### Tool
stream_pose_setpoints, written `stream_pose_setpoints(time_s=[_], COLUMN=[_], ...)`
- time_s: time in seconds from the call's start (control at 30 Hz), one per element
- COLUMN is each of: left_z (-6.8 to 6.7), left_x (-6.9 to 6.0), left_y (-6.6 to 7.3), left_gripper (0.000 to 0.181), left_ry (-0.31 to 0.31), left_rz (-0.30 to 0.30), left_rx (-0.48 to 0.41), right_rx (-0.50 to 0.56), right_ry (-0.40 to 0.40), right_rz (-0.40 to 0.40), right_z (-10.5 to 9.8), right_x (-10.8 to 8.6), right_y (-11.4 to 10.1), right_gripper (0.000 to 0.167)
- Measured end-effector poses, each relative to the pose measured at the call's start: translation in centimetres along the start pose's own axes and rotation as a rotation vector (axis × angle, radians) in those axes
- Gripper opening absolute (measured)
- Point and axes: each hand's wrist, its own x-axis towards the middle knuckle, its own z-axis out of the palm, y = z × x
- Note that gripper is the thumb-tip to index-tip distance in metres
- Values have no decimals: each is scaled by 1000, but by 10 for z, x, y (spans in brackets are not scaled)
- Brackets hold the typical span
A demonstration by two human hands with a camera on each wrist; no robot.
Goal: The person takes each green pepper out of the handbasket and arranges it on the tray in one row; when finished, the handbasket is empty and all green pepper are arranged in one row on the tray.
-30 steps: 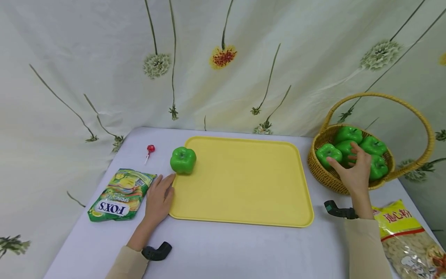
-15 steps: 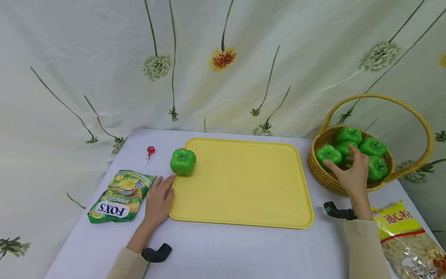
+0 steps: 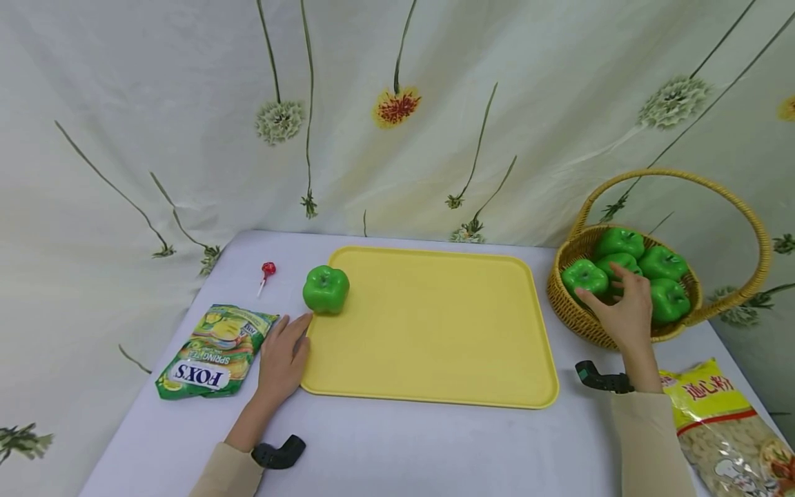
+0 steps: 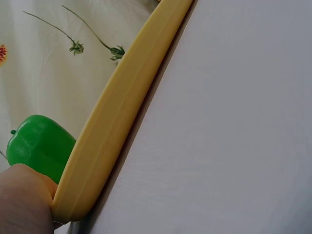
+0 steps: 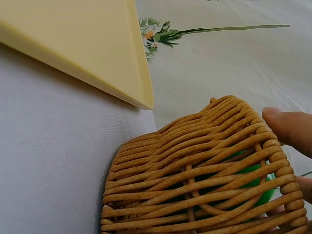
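Head view: the step in hand looks to be taking another glossy green bell pepper from the round tan wicker basket [image 3: 577, 323]. The right hand [image 3: 629, 314] is over its near side, fingers and thumb spread apart, grasping nothing that can be seen. Five green peppers [image 3: 669, 301] lie inside the basket; one lone green pepper [image 3: 326, 290] sits at the left side of the flat yellow rectangular tray [image 3: 428, 324]. The left hand [image 3: 282, 355] rests released, fingers fairly straight, at the tray's left edge. I judge the next move calls for closing round one pepper and lifting it past the rim (the arched handle stands clear behind the wrist).

Hard to make out: whether any right fingertip touches a pepper, since woven wicker hides most of the contents in the right wrist view. Left wrist shows only part of its hand, cut off by the frame.
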Motion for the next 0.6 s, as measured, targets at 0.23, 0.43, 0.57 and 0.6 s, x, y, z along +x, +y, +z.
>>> stream_pose_setpoints(time_s=[0.23, 0.43, 0.57, 0.6], left_z=[0, 0, 0, 0], left_x=[0, 0, 1, 1], left_y=[1, 2, 1, 0], left_gripper=[43, 43, 43, 43], left_ry=[11, 14, 14, 15], left_rz=[7, 6, 5, 8], left_rx=[4, 2, 1, 3], right_rx=[-6, -31, -36, -43], right_ry=[-6, -31, -46, -53], right_rz=[1, -9, -22, -24], right_z=[0, -2, -2, -3], right_x=[-1, 0, -1, -1], right_y=[0, -1, 0, 1], right_gripper=[75, 75, 77, 78])
